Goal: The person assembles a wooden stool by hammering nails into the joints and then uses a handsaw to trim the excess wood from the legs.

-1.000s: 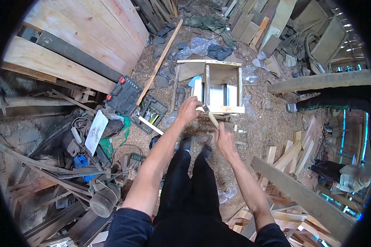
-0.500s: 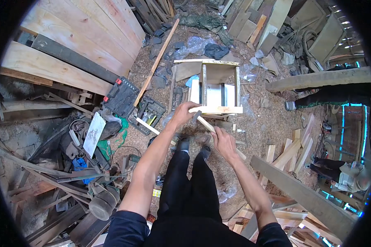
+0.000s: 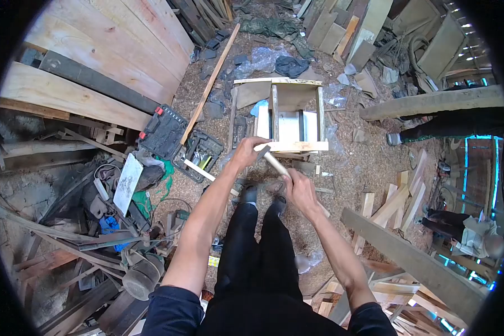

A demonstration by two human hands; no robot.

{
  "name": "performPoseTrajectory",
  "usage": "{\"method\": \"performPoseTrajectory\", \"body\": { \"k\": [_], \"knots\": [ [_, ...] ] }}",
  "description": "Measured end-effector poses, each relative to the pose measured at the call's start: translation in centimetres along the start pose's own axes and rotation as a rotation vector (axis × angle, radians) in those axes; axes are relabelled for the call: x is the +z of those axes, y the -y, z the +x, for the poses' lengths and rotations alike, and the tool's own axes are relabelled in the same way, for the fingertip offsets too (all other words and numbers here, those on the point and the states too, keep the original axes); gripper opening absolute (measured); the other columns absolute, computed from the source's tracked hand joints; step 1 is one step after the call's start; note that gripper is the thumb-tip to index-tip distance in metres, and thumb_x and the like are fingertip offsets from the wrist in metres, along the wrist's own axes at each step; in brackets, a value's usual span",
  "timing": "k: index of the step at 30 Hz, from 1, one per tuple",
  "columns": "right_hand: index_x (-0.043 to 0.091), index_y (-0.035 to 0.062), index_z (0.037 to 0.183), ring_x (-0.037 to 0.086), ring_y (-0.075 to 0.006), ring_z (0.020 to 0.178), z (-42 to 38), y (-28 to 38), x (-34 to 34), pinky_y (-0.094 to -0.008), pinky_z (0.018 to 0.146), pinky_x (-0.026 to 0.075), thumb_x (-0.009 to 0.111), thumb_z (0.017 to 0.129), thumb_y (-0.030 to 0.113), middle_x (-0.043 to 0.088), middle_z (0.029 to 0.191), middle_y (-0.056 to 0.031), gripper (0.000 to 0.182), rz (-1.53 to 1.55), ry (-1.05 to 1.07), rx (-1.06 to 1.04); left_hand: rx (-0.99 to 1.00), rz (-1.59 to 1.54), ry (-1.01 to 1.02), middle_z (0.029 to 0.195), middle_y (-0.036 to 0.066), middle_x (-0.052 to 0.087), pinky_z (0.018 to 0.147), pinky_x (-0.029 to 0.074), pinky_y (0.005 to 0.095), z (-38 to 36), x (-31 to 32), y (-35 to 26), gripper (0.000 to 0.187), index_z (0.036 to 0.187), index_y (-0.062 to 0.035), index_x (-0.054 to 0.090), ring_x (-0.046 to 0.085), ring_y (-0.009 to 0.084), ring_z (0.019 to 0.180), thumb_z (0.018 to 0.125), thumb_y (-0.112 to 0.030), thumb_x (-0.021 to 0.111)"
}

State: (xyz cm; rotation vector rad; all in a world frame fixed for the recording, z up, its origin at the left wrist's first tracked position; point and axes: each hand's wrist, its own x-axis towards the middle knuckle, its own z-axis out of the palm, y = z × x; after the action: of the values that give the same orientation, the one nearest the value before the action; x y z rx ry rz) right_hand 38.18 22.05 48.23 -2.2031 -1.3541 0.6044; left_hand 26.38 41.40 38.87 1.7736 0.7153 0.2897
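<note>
An open tool case (image 3: pixel 163 133) and a long stick (image 3: pixel 210 84) lie left of the wooden frame (image 3: pixel 308 147), and pale planks (image 3: pixel 393 208) lie on its right. The frame stands on a floor (image 3: pixel 346 172) covered with shavings, in a crowded workshop. At its near left corner is the left hand (image 3: pixel 245 154); whether its fingers pinch the wood, I cannot tell. The right hand (image 3: pixel 301 193) has its fingers wrapped around the hammer (image 3: pixel 275 164), whose head is near this corner. Between frame and planks runs a strip of floor.
</note>
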Motion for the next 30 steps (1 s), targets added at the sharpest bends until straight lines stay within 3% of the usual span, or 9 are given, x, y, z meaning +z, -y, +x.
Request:
{"method": "performPoseTrajectory", "body": {
  "k": [5, 9, 11, 12, 18, 21, 23, 27, 30],
  "knots": [
    [0.050, 0.0000, 0.101, 0.058, -0.0518, 0.071, 0.0, 0.6, -1.4, -0.0546, 0.059, 0.043, 0.041, 0.101, 0.024, 0.060, 0.076, -0.0280, 0.026, 0.218, 0.060, 0.239, -0.091, 0.056, 0.003, 0.111, 0.013, 0.068, 0.092, 0.049, 0.0345, -0.9, -0.5, -2.1, 0.038, 0.113, -0.0053, 0.068, 0.065, 0.0235, 0.102, 0.075, -0.011, 0.074],
    [0.048, 0.0006, 0.099, 0.057, -0.0520, 0.071, -0.4, 1.6, -0.5, -0.0563, 0.060, 0.041, 0.036, 0.103, 0.026, 0.058, 0.072, -0.0293, 0.028, 0.216, 0.018, 0.300, -0.056, 0.115, -0.024, 0.110, 0.012, 0.069, 0.089, 0.050, 0.0349, -0.8, -0.4, -2.2, 0.038, 0.112, -0.0074, 0.069, 0.065, 0.0256, 0.101, 0.075, -0.014, 0.075],
    [0.046, 0.0005, 0.099, 0.057, -0.0521, 0.071, -0.3, 1.0, 1.0, -0.0569, 0.059, 0.040, 0.034, 0.103, 0.027, 0.056, 0.068, -0.0305, 0.029, 0.177, 0.121, 0.341, -0.070, 0.098, -0.030, 0.110, 0.011, 0.069, 0.088, 0.050, 0.0351, -0.6, -0.2, -2.1, 0.038, 0.111, -0.0074, 0.069, 0.065, 0.0261, 0.100, 0.074, -0.015, 0.076],
    [0.045, 0.0004, 0.100, 0.056, -0.0531, 0.068, -0.2, 1.2, 1.1, -0.0570, 0.058, 0.039, 0.034, 0.103, 0.027, 0.055, 0.066, -0.0316, 0.028, 0.155, 0.107, 0.263, -0.076, 0.089, -0.027, 0.109, 0.011, 0.069, 0.088, 0.049, 0.0355, -0.7, -0.3, -2.2, 0.038, 0.111, -0.0071, 0.069, 0.065, 0.0261, 0.101, 0.074, -0.015, 0.076],
    [0.045, 0.0015, 0.101, 0.056, -0.0543, 0.070, -0.3, 2.3, 0.8, -0.0587, 0.058, 0.038, 0.034, 0.103, 0.028, 0.056, 0.066, -0.0307, 0.029, 0.167, -0.046, 0.347, -0.084, 0.102, -0.018, 0.107, 0.012, 0.070, 0.088, 0.049, 0.0357, -0.8, -0.5, -2.3, 0.037, 0.110, -0.0057, 0.069, 0.066, 0.0251, 0.100, 0.074, -0.016, 0.076],
    [0.046, 0.0028, 0.101, 0.056, -0.0534, 0.070, 0.0, 0.3, 1.8, -0.0589, 0.059, 0.038, 0.034, 0.103, 0.030, 0.056, 0.066, -0.0300, 0.030, 0.073, 0.062, 0.346, -0.058, 0.086, -0.018, 0.107, 0.011, 0.070, 0.088, 0.049, 0.0353, -0.5, -0.5, -2.2, 0.037, 0.109, -0.0054, 0.069, 0.066, 0.0251, 0.098, 0.074, -0.016, 0.076],
    [0.046, 0.0027, 0.101, 0.056, -0.0533, 0.069, 0.0, 0.3, 1.2, -0.0591, 0.059, 0.039, 0.034, 0.103, 0.030, 0.056, 0.066, -0.0301, 0.030, 0.133, 0.024, 0.327, -0.030, 0.098, -0.032, 0.107, 0.011, 0.070, 0.087, 0.049, 0.0350, -0.3, -0.8, -1.9, 0.037, 0.109, -0.0052, 0.069, 0.066, 0.0252, 0.098, 0.074, -0.017, 0.077],
    [0.046, 0.0020, 0.099, 0.057, -0.0525, 0.068, 0.0, 2.1, -0.2, -0.0592, 0.060, 0.041, 0.034, 0.103, 0.029, 0.057, 0.067, -0.0302, 0.029, 0.110, -0.085, 0.253, -0.123, 0.126, -0.013, 0.108, 0.009, 0.070, 0.087, 0.049, 0.0352, -0.6, -0.3, -2.4, 0.037, 0.108, -0.0079, 0.070, 0.066, 0.0246, 0.097, 0.073, -0.017, 0.078],
    [0.045, 0.0014, 0.096, 0.058, -0.0511, 0.067, 0.6, 0.6, 0.7, -0.0580, 0.058, 0.043, 0.035, 0.103, 0.028, 0.057, 0.066, -0.0287, 0.029, -0.027, 0.094, 0.261, -0.081, 0.121, -0.017, 0.109, 0.008, 0.069, 0.087, 0.050, 0.0358, -0.5, -0.7, -2.6, 0.037, 0.108, -0.0096, 0.070, 0.066, 0.0258, 0.098, 0.072, -0.016, 0.078]
  ]
}}
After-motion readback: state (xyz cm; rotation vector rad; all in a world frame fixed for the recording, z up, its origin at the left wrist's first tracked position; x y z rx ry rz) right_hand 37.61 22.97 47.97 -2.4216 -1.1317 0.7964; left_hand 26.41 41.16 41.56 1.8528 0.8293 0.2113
